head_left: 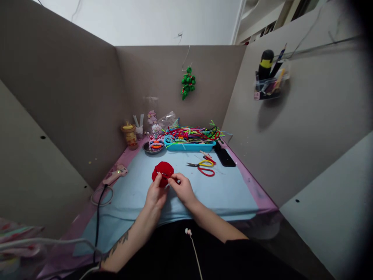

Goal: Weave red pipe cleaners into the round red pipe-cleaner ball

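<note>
Above the near part of the bench [233, 194], the left hand [155, 194] and right hand [182, 188] both pinched a red pipe-cleaner piece [163, 171]. Just right of that piece lay scissors [204, 167]; beyond it, a blue tray [189, 146] of pipe cleaners stood by the back wall.

Two hands, left hand [155, 194] and right hand [182, 188], are holding one red fuzzy piece [162, 171]. Two scissors, yellow scissors [202, 164] and red scissors [207, 172], are lying by one blue tray [189, 147]

Left forearm [128, 237]: bare, dark tattoo inked along underside. Right forearm [215, 225]: bare, unmarked. Both hands ungloved, no rings seen. Black garment [175, 256] worn at torso; white cord [194, 249] hung down front.
</note>
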{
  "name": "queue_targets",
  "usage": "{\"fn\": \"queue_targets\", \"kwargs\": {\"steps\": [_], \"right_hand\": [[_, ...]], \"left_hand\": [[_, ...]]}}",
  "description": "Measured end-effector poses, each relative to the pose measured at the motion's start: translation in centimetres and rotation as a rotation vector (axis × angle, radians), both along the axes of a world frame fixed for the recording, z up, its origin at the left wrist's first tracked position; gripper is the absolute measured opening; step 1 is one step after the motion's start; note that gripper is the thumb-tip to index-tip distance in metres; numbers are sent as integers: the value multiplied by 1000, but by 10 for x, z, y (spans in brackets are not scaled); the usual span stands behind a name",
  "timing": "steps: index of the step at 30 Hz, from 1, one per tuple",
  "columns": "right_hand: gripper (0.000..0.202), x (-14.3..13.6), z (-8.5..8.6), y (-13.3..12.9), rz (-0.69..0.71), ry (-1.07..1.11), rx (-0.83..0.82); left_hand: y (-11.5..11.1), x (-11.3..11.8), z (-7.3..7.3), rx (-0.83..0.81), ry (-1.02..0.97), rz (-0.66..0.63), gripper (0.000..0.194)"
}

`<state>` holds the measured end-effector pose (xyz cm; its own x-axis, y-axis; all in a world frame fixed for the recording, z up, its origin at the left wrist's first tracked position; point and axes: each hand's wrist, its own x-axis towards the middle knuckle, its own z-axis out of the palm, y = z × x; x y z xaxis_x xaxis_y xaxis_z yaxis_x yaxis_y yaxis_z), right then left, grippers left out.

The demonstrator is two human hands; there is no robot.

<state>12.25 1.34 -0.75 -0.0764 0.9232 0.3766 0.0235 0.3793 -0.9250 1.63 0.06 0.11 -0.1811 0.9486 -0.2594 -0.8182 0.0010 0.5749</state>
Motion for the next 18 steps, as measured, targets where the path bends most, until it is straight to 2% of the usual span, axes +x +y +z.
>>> {"fn": "queue_targets", "kwargs": {"steps": [3,5,13,18], "right_hand": [[22,-9,-1,0,54,207,-208],[25,-13,0,-2,56,294,-266],[21,-10,3,-13,-128,188,-82],[22,-13,-4,-7,-60,331,-218]], "left_hand": [[-2,5,-1,-4,-7,43,16],[-3,7,1,-24,-27,59,12],[-1,8,11,-22,-56,45,10],[-1,8,8,2,-5,21,15]]}}
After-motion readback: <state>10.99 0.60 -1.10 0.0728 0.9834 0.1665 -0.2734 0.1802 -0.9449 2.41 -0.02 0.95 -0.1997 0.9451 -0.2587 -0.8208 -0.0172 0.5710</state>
